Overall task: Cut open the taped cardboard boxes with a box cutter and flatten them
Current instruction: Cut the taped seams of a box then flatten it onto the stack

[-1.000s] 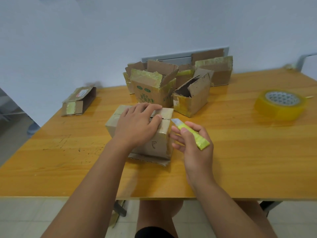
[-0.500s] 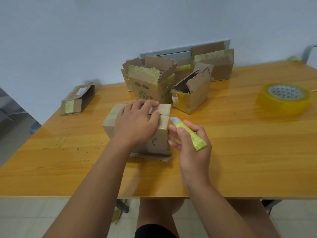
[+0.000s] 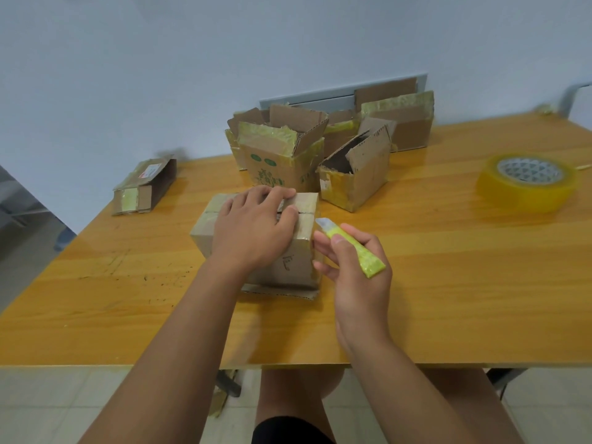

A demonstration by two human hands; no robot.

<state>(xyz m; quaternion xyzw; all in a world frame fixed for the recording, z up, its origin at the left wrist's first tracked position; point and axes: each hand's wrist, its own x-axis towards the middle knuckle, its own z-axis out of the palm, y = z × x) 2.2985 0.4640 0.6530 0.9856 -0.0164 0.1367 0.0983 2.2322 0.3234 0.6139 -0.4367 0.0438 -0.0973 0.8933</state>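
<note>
Frame centre: left hand (image 3: 253, 229) still presses box (image 3: 298, 261); right hand (image 3: 355, 267) gripping cutter (image 3: 349, 246), blade unmoved at seam; cut pending.

A wooden bench (image 3: 448, 283) carries everything here, with a closed box (image 3: 298, 267) near its middle standing on a scrap of cardboard (image 3: 282, 293). At twelve o'clock from that box is a cluster of opened boxes (image 3: 320, 149) with yellow tape on their flaps. A flattened box (image 3: 144, 187) lies at ten o'clock and a roll of tape (image 3: 527, 182) at two o'clock.
</note>
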